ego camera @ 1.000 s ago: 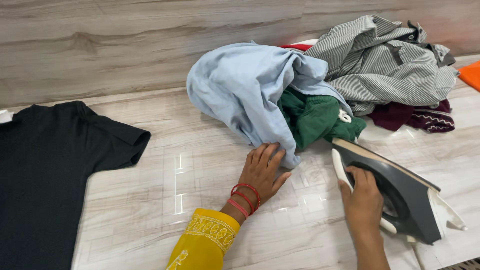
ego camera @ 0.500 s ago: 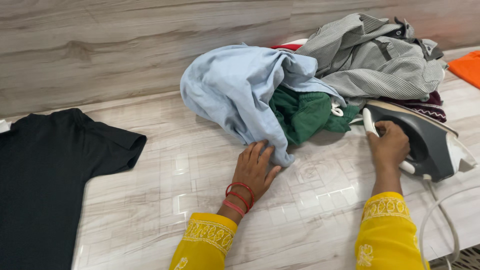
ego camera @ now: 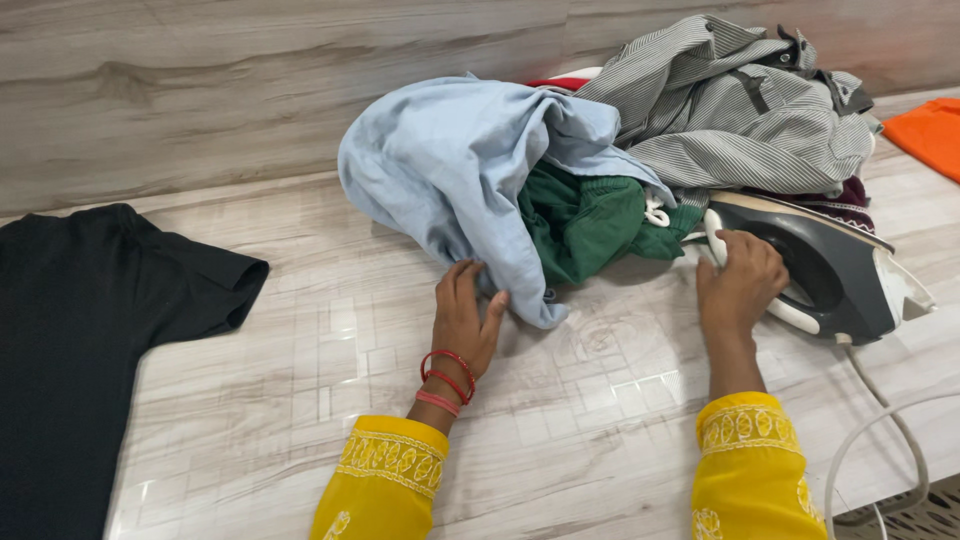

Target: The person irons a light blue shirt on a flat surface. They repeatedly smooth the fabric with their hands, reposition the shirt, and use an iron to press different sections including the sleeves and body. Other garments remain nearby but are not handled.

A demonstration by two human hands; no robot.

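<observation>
My left hand (ego camera: 462, 316) rests flat on the marble surface, fingers touching the lower edge of a crumpled light blue garment (ego camera: 455, 165). My right hand (ego camera: 741, 282) grips the white handle of a dark grey clothes iron (ego camera: 825, 265), which sits against the pile of clothes. A green garment (ego camera: 585, 222) lies bunched between the blue one and the iron. Both my wrists show yellow embroidered sleeves, and the left wrist carries red bangles.
A grey striped shirt (ego camera: 735, 110) tops the pile, over a maroon cloth (ego camera: 852, 195). An orange cloth (ego camera: 930, 130) lies far right. A black t-shirt (ego camera: 90, 340) is spread at left. The iron's white cord (ego camera: 872, 440) loops off the front right edge. A wood-grain wall (ego camera: 200, 90) backs the surface.
My right hand carried the iron from the near right up against the clothes pile. My left hand slid slightly left along the blue garment's edge.
</observation>
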